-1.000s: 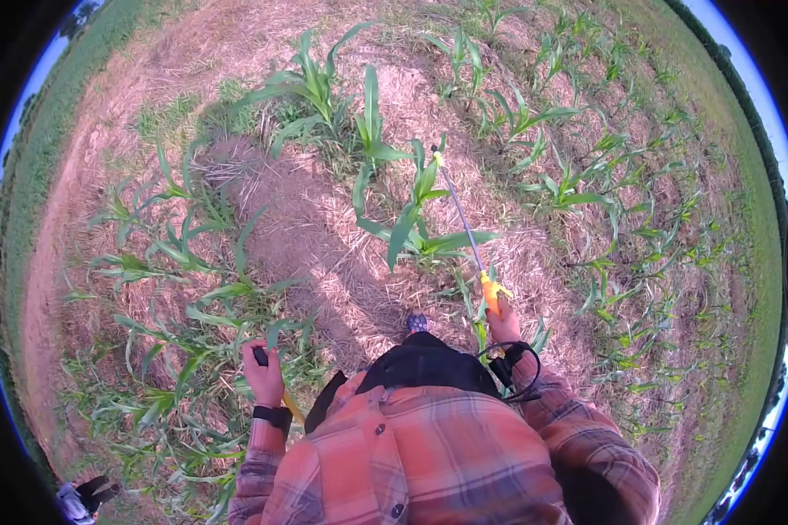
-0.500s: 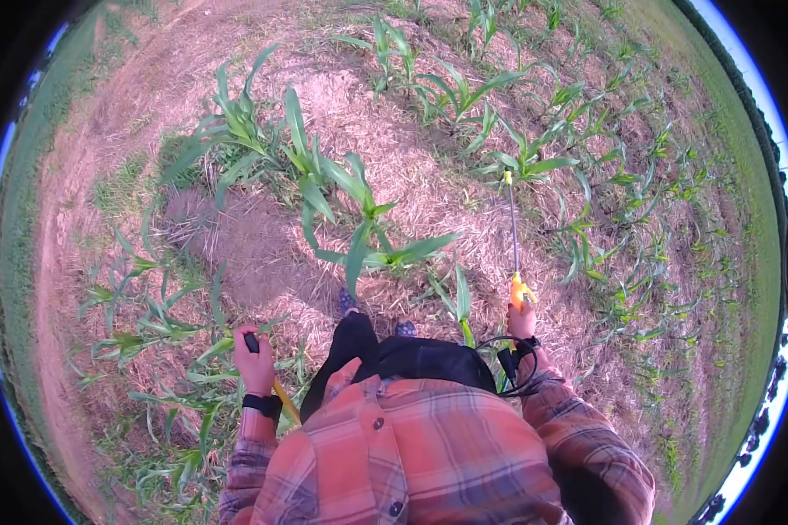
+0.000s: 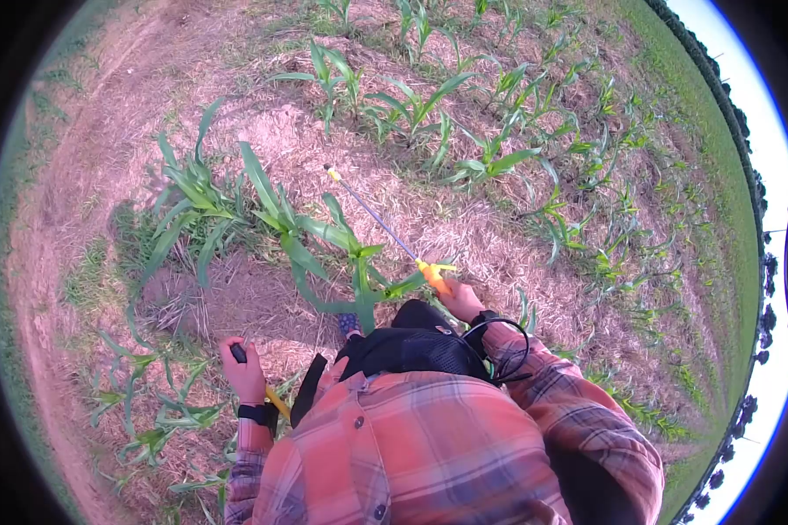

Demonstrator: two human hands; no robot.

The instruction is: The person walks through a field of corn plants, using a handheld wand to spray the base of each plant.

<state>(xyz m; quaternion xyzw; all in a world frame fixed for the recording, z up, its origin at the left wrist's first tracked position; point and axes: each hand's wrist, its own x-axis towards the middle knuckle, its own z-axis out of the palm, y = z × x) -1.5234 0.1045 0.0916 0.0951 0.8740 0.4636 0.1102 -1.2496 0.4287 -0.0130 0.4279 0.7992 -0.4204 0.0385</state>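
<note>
A straw-strewn field carries rows of young maize plants, with trees along its right edge. The right hand is clamped on the orange handle of a spray wand, which slants toward the field's left edge. The left hand is closed around a black grip; a yellow bar shows just beside its wrist.

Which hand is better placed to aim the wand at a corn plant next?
Probably right: the right hand grips the wand, which extends out near corn plants, while the left hand holds a black grip.
</note>
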